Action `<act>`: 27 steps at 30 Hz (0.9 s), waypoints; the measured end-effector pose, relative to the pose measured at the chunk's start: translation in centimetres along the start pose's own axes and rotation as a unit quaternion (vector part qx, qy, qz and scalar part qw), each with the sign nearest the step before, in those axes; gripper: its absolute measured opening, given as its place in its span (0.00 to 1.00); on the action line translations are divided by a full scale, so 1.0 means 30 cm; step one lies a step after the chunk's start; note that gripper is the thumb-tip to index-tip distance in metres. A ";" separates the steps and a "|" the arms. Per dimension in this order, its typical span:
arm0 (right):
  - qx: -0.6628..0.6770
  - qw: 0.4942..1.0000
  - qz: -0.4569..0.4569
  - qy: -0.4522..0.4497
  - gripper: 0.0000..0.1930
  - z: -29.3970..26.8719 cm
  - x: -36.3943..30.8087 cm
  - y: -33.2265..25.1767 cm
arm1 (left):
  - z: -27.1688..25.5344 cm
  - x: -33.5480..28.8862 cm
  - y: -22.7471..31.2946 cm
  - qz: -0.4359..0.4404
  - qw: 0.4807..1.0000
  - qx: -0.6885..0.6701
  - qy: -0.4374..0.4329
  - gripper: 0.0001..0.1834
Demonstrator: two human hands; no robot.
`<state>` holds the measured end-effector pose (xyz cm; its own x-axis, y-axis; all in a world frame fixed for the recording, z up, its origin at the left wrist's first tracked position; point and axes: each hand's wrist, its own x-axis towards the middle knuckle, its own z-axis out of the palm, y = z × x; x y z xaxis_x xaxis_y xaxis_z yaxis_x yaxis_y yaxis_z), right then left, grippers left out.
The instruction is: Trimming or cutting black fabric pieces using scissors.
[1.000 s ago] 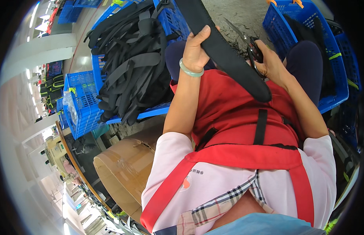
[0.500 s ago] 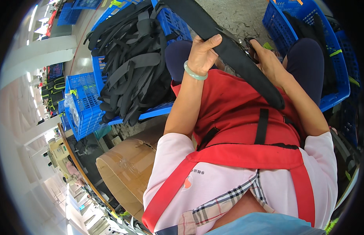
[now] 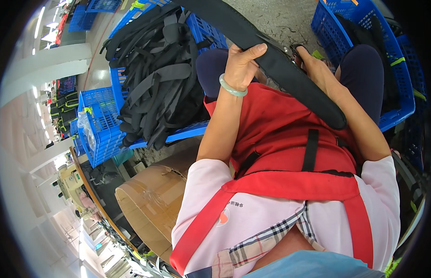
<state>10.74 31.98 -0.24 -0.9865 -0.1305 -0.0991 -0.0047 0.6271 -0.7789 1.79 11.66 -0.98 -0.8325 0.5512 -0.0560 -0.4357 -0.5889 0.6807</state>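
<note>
A long black padded strap (image 3: 309, 91) runs slantwise across my lap, its rounded near end over the red apron (image 3: 271, 111). My left hand (image 3: 242, 65) grips the strap's edge near the middle, thumb on top and the fingers mostly hidden behind it. On the strap's far right side, my right hand (image 3: 319, 74) is closed on what looks like small scissors (image 3: 295, 48) with dark handles. Metal glints beside the strap's edge there, and the blades are largely hidden.
At the left, a blue crate (image 3: 208, 32) is heaped with black straps (image 3: 155, 88). Another blue crate (image 3: 394, 99) with black pieces stands at the right, beyond my knee. A cardboard box (image 3: 153, 194) is at my left side. Dark scraps lie on the floor (image 3: 280, 21).
The strap has slid a little, its near end moving right and showing more of its flat face. My left hand moved slightly right with it; my right hand stays almost in place.
</note>
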 end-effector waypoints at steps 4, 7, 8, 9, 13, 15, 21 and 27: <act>-0.002 0.999 0.017 -0.032 0.18 -0.004 0.000 0.006 | 0.002 -0.002 -0.002 -0.001 1.000 0.018 -0.021 0.11; 0.022 0.999 -0.039 0.022 0.17 0.019 0.001 0.060 | -0.002 0.002 -0.007 -0.002 1.000 0.002 -0.029 0.10; 0.033 0.999 -0.030 0.024 0.18 0.019 0.003 0.057 | 0.003 -0.001 -0.003 0.003 0.999 -0.006 -0.038 0.10; 0.044 0.998 -0.022 0.027 0.18 0.021 0.005 0.056 | 0.004 0.000 0.009 0.003 0.999 -0.006 -0.037 0.10; 0.050 0.998 -0.025 0.035 0.19 0.042 0.008 0.083 | -0.017 0.013 0.034 0.007 0.999 -0.034 0.018 0.07; 0.080 0.995 -0.032 0.040 0.19 0.060 0.014 0.109 | -0.006 0.019 0.019 -0.010 1.000 -0.019 0.006 0.07; -0.022 0.998 -0.038 0.042 0.21 0.035 0.008 0.029 | -0.007 0.002 -0.005 -0.010 0.999 -0.034 0.017 0.09; 0.010 0.999 -0.020 0.043 0.21 0.042 0.005 0.024 | 0.000 0.001 -0.020 -0.010 0.999 -0.045 0.001 0.09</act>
<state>10.80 31.45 -1.60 -0.9959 -0.0888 -0.0150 -0.0422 0.6077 -0.7931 2.01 12.03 -1.38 -0.8243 0.5619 -0.0696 -0.4803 -0.6288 0.6114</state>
